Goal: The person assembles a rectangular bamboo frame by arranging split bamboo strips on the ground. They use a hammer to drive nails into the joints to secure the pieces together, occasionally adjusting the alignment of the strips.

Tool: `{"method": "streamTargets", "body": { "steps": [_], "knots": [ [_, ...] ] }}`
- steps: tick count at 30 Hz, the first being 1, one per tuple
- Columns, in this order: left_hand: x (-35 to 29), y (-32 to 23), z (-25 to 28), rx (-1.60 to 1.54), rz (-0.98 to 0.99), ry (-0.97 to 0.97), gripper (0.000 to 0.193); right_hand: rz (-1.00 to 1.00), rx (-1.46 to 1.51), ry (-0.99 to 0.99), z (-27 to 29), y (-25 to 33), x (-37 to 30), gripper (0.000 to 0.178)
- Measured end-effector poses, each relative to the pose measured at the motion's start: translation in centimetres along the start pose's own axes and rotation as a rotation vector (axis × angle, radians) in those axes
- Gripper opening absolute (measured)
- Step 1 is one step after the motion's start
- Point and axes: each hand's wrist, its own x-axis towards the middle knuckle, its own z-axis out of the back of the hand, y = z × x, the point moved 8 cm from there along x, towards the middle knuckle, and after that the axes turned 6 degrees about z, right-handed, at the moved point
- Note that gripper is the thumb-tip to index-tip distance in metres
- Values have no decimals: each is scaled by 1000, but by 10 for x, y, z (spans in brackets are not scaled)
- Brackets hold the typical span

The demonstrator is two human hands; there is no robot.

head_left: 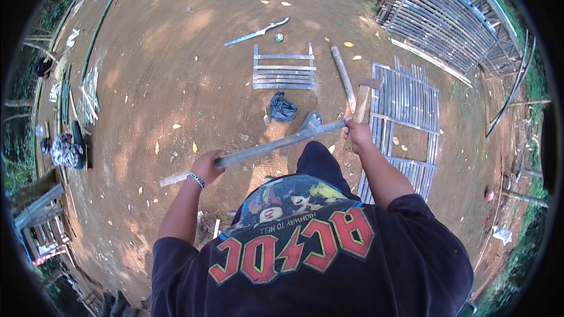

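Note:
A long grey-brown bamboo pole (264, 149) lies slantwise across in front of me, its pale lower-left end near the ground. My left hand (207, 167), with a chain bracelet on the wrist, is closed round it toward that end. At the pole's upper-right end, my right hand (358, 133) is closed on the wooden handle of a hatchet (361, 104), whose metal head points away from me. That hand's fingers meet the pole's end; whether they also grip it is unclear. My sandalled foot (312, 121) shows just behind the pole.
Ahead are a small slatted bamboo frame (284, 76), a black plastic bag (282, 107) and a blue-and-white handsaw (257, 31). A loose bamboo piece (342, 76) and a larger slatted panel (405, 97) lie to the right. Split strips (90, 97) lie at left; a bamboo structure (437, 14) stands far right.

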Motion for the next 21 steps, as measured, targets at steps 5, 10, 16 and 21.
{"method": "streamTargets", "body": {
  "steps": [5,10,16,21],
  "knots": [
    [115,-24,47,33,-63,-55,36,-50,-7,-48,-20,26,85,15],
    [238,-39,71,49,-53,-65,39,-85,-198,10,-51,59,191,22],
    [420,-7,61,68,-120,-63,38,-117,-365,34,-85,16,351,24],
    [610,67,4,151,-123,-82,36,-89,-394,-6,-136,-58,497,18]
  ]
}}
